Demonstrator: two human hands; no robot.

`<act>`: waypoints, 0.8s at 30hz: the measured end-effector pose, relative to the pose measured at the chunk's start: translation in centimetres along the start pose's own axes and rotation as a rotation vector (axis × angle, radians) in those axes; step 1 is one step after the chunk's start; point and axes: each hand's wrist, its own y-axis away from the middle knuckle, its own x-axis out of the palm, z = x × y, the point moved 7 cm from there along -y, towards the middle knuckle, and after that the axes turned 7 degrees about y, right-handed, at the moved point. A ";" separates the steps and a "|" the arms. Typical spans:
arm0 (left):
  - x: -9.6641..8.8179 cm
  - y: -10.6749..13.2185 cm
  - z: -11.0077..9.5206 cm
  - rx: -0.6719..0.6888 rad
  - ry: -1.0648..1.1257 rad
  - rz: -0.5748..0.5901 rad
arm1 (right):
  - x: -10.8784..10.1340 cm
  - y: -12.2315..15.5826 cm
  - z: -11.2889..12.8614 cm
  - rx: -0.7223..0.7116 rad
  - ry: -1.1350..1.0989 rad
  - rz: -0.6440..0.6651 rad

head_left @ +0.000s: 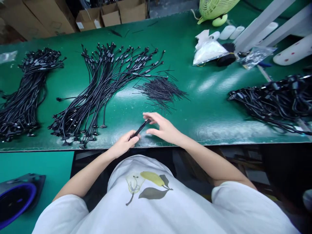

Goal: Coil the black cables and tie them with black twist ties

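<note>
My left hand [123, 143] is closed around the lower part of a short, folded black cable [140, 128], just over the front edge of the table. The cable slants up to the right. At its upper end is my right hand [166, 128], with thumb and fingers apart; whether the fingertips touch the cable cannot be made out. Ahead of both hands lies a loose pile of thin black twist ties [162, 89]. A spread bundle of black cables with connectors at both ends [97, 87] lies to the left of that pile.
Another cable bundle [26, 87] lies far left, and coiled black cables [273, 100] far right. A white plastic bag [209, 52], white rolls [227, 32], a yellow-green basket [215, 9] and grey posts [260, 27] stand at the back right. Cardboard boxes [110, 14] are beyond the green table [195, 120].
</note>
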 end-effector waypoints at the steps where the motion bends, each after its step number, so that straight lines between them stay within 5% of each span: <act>1: 0.6 0.1 0.3 -0.030 0.114 0.071 | 0.4 -0.1 0.0 0.026 -0.082 0.027; 5: 2.3 0.5 0.3 -0.075 0.452 0.253 | 1.6 -0.4 0.1 0.148 -0.214 0.030; 9: 2.4 0.7 0.1 -0.090 0.608 0.249 | 2.6 -0.6 0.1 0.256 -0.423 0.038; 18: 2.7 1.3 -1.0 -0.110 0.817 0.235 | 2.6 -2.2 2.0 0.092 -0.479 -0.181; 24: 0.5 0.8 -2.3 0.019 0.894 -0.079 | 2.8 -2.0 3.8 0.002 -0.283 -0.179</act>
